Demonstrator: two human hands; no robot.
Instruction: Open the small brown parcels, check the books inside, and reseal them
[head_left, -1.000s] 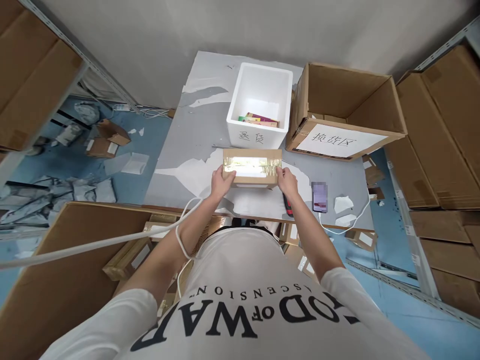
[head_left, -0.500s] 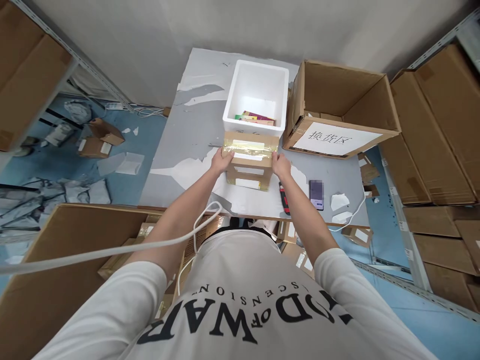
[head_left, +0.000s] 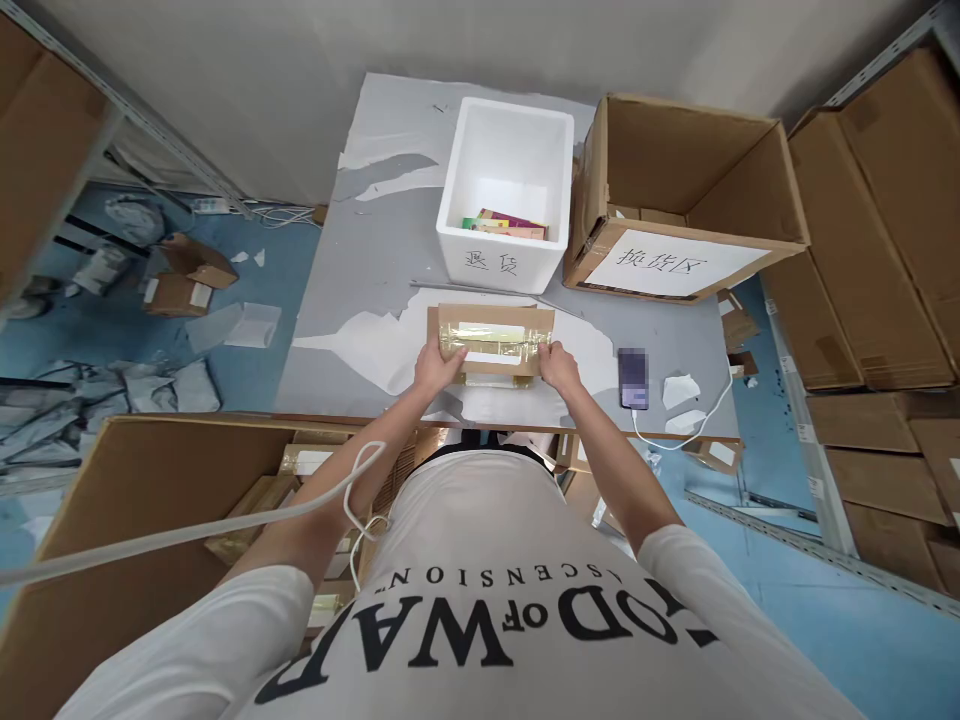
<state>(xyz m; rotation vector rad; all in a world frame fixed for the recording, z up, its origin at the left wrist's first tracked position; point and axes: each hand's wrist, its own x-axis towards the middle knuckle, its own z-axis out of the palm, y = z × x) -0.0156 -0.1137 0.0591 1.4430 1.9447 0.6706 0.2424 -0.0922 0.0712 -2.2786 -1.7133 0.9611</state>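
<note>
My left hand (head_left: 439,366) grips the left end of a taped brown cardboard box (head_left: 495,350), and my right hand (head_left: 559,367) grips the right end. Clear yellowish tape and white labels run along the box's upper face. Below its near edge shows part of another taped box (head_left: 496,381); whether my fingers also hold that one is hidden. Both lie over torn white patches near the front of the grey table (head_left: 330,290). Just beyond them stands a white foam box (head_left: 517,262) with several colourful flat packets (head_left: 504,226) inside.
A large open carton (head_left: 675,265) with a handwritten sign stands at the back right. A phone (head_left: 634,380) on a white cable and paper scraps (head_left: 681,391) lie right of my arm. An open carton (head_left: 150,520) holding boxes is at front left. Shelving with cartons (head_left: 877,230) flanks the right.
My hands have brought the boxes toward me, away from the foam box, and the stack looks lower and tipped. The red and black tool beside my right forearm has gone from view.
</note>
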